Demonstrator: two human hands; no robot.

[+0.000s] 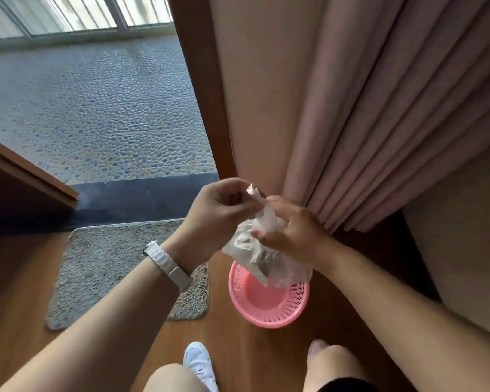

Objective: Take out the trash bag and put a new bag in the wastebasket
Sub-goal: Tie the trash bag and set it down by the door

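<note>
A pink mesh wastebasket (266, 312) stands on the wooden floor, with no bag inside it. Above its rim hangs a clear trash bag (262, 256) with crumpled rubbish inside. My left hand (218, 213) pinches the bag's gathered top from the left. The fingers of my right hand (292, 230) grip the twisted neck from the right. Both hands meet at the bag's top, just over the basket's far side.
A grey mat (102, 267) lies left of the basket by a dark door threshold (142, 199). Pink curtains (379, 123) hang close behind the basket. A wooden door frame (201, 94) rises behind my hands. My white shoe (198, 363) is in front of the basket.
</note>
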